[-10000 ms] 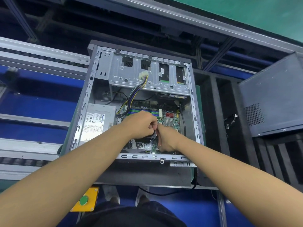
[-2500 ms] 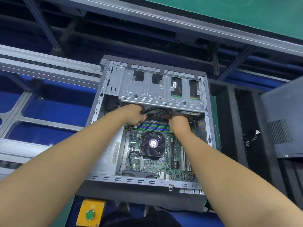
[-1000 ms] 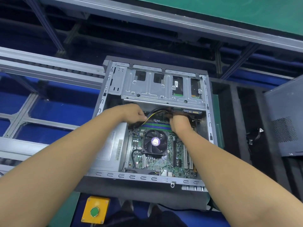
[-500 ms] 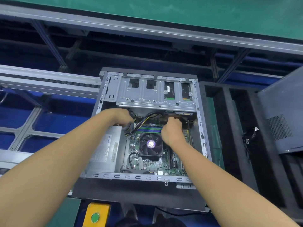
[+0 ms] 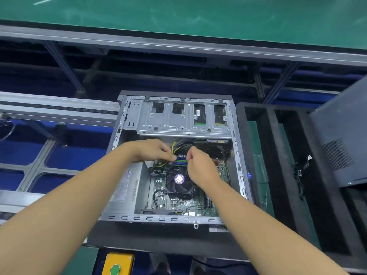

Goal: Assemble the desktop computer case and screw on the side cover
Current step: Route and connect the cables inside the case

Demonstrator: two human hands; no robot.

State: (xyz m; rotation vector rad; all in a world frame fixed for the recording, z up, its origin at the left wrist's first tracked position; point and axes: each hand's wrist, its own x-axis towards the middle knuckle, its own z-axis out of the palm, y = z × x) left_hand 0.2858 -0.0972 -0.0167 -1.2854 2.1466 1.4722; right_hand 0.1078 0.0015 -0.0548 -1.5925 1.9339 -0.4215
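The open computer case (image 5: 237, 155) lies on its side in the middle of the head view, with its motherboard, CPU fan (image 5: 178, 179) and power supply (image 5: 127, 187) exposed. A yellow and black cable bundle (image 5: 179, 144) loops out from under the drive cage (image 5: 178, 120). My left hand (image 5: 153, 150) pinches the bundle from the left, just over the memory slots (image 5: 180, 161). My right hand (image 5: 200, 167) meets it from the right, fingertips closed on the black wires. The dark side cover (image 5: 341, 139) leans at the far right, apart from the case.
A black foam tray with long slots (image 5: 286, 175) stands right of the case, with a loose cable (image 5: 303, 163) in it. Conveyor rails (image 5: 59, 110) run on the left. A yellow box with a green button (image 5: 116, 264) sits below the case's near edge.
My right hand has drawn back from under the drive cage and my left hand has moved right, so both now meet over the memory slots. The camera has tilted up slightly.
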